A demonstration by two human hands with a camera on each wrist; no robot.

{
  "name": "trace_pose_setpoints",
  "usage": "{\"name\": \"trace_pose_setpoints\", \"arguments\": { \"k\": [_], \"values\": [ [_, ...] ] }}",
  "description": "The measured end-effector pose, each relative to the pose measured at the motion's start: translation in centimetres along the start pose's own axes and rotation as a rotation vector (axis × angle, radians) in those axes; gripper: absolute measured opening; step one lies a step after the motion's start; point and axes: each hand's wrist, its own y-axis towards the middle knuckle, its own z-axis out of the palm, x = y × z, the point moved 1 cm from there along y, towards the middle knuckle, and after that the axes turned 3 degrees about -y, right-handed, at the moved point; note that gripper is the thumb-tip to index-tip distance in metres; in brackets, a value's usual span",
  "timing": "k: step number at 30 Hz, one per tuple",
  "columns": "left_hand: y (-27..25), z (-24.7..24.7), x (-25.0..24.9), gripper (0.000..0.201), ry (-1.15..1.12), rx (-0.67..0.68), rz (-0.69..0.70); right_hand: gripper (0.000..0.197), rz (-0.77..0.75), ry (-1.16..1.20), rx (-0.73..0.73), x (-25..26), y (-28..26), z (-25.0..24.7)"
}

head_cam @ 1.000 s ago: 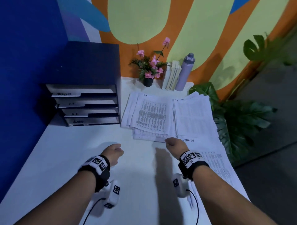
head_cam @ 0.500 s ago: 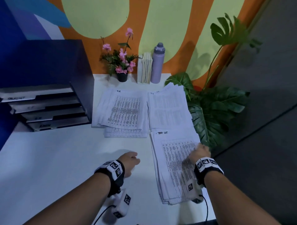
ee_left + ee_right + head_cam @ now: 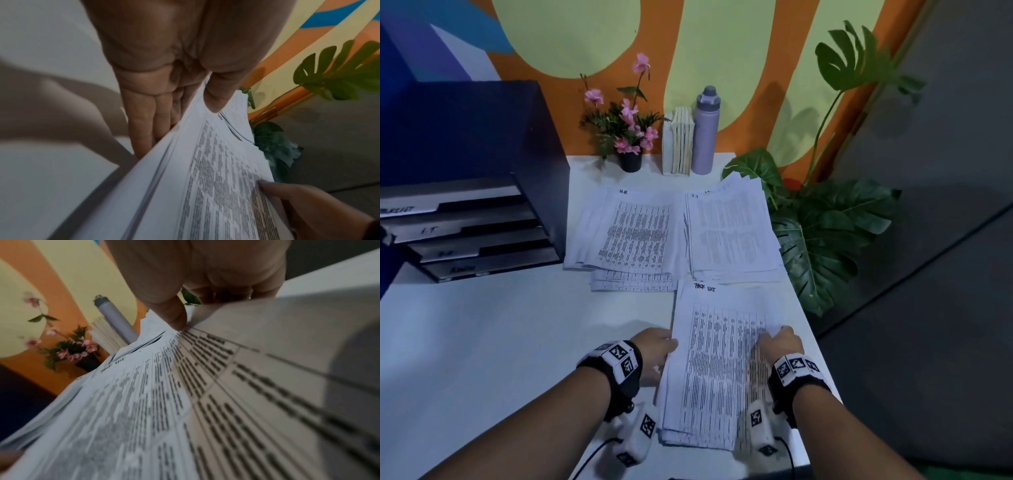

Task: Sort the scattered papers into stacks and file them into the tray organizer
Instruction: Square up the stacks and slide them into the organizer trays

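Note:
The near stack of printed papers (image 3: 722,359) lies at the table's front right, with a handwritten heading on top. My left hand (image 3: 657,346) holds its left edge. In the left wrist view the left hand (image 3: 179,126) has its thumb on top and fingers under the stack (image 3: 205,186), and that edge is raised off the table. My right hand (image 3: 779,342) pinches the right edge. The right wrist view shows its thumb (image 3: 176,321) pressing on the top sheet (image 3: 185,402). Two more stacks, marked H.R. (image 3: 633,233) and I.T. (image 3: 732,233), lie farther back. The dark tray organizer (image 3: 465,222) stands at the left.
A further paper pile (image 3: 633,284) pokes out below the H.R. stack. At the back wall stand a flower pot (image 3: 630,161), upright books (image 3: 678,144) and a purple bottle (image 3: 705,133). A leafy plant (image 3: 825,233) borders the table's right edge (image 3: 808,325).
My right hand went from the middle of the table to the near stack's right edge. My left hand moved right and took hold of its left edge. The head view swung right.

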Motion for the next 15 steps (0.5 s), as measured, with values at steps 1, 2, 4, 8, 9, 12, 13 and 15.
{"name": "trace_pose_setpoints", "arguments": {
  "k": [1,2,4,8,9,12,13,15],
  "values": [
    [0.3,-0.4,0.6,0.01,0.037,0.003,0.009,0.05,-0.01,-0.022,0.032,0.2,-0.3,0.1],
    [-0.1,-0.8,1.1,0.012,0.021,0.014,0.001,0.05,-0.011,-0.063,0.051,0.5,-0.6,0.2],
    [-0.3,-2.1,2.0,0.012,-0.012,0.025,-0.002,0.048,-0.043,-0.138,0.039,1.6,-1.6,0.9],
    [-1.2,-5.6,3.9,0.012,-0.083,0.07,0.006,0.046,-0.197,0.083,0.146,4.7,-4.0,3.1],
    [-1.6,-6.6,4.2,0.013,-0.119,0.059,-0.001,0.045,-0.23,0.119,0.187,5.4,-4.6,3.5],
    [-2.4,-9.5,5.9,0.007,-0.201,0.014,-0.04,0.038,-0.395,0.198,0.269,7.5,-6.4,3.8],
    [-3.1,-10.3,6.2,0.007,-0.188,-0.013,-0.046,0.038,-0.468,0.231,0.285,8.3,-7.0,3.6],
    [-3.3,-12.5,7.0,0.026,-0.159,-0.103,0.048,0.031,-0.623,0.303,0.309,10.5,-9.0,2.7]
  ]
}}
